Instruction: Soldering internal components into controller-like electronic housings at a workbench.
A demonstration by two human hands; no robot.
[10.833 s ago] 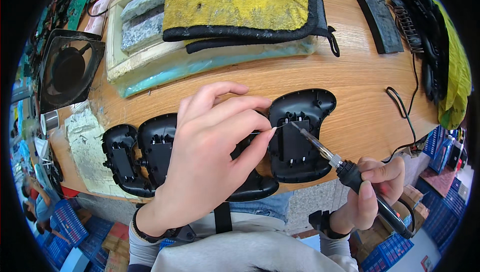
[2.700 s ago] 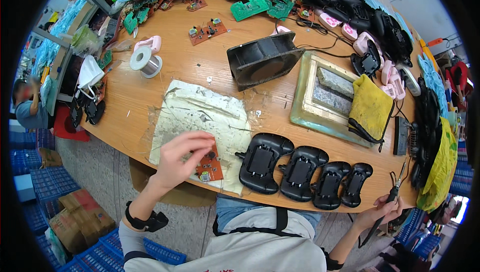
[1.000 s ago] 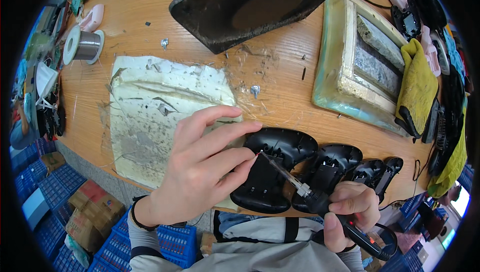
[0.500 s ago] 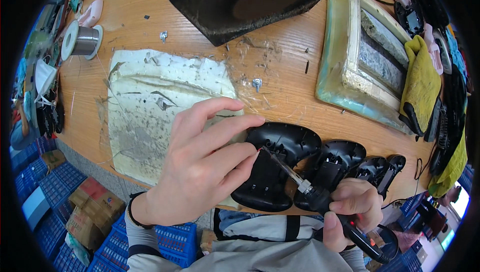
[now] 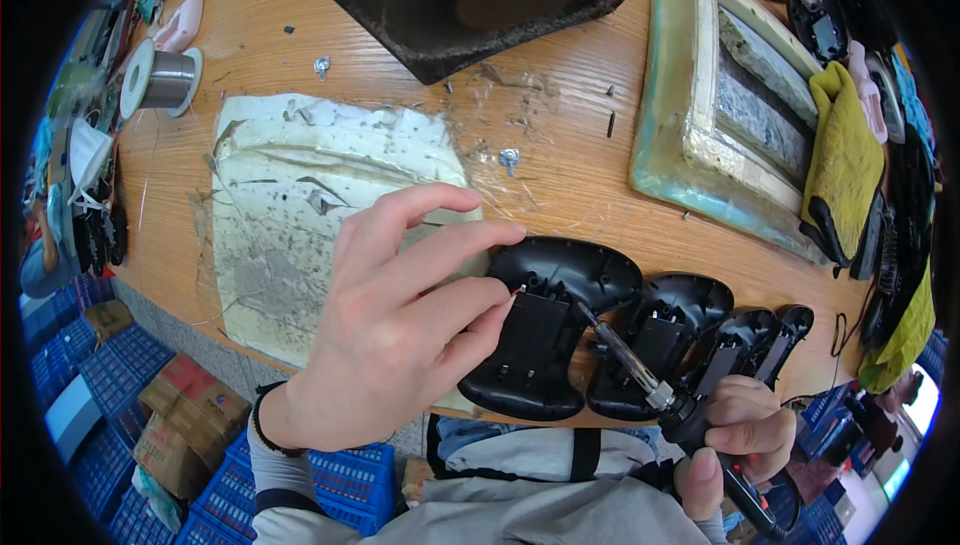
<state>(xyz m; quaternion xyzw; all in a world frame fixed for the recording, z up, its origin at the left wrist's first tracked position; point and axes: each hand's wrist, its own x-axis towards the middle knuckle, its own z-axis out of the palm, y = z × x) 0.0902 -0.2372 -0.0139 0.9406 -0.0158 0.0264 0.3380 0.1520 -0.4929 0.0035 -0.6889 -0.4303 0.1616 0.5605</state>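
My right hand (image 5: 742, 437) is closed round the black handle of a soldering iron (image 5: 638, 369). The iron points up and left, its tip over the right side of the nearest black game controller shell (image 5: 545, 345). On that shell's left edge, my left hand (image 5: 405, 320) pinches thumb against finger; a thin red wire (image 5: 517, 292) just shows at the fingertips. Its index and middle fingers stretch out above the shell. The shell lies open side up, showing posts and a rectangular battery case. Similar black shells (image 5: 665, 330) stand in a row to its right.
A stained white sheet (image 5: 265, 290) lies left of the shells. Beyond are a solder wire spool (image 5: 170, 82), a black fume-fan housing (image 5: 420, 30) and loose metal clips (image 5: 509, 161). At right, a framed tray (image 5: 700, 75) bears a yellow cloth (image 5: 845, 160). Blue crates (image 5: 345, 485) stand below the table.
My right hand has drawn the soldering iron right and down, so its tip has left the spot by my left fingers. The left hand stays nearly in place, still pinching.
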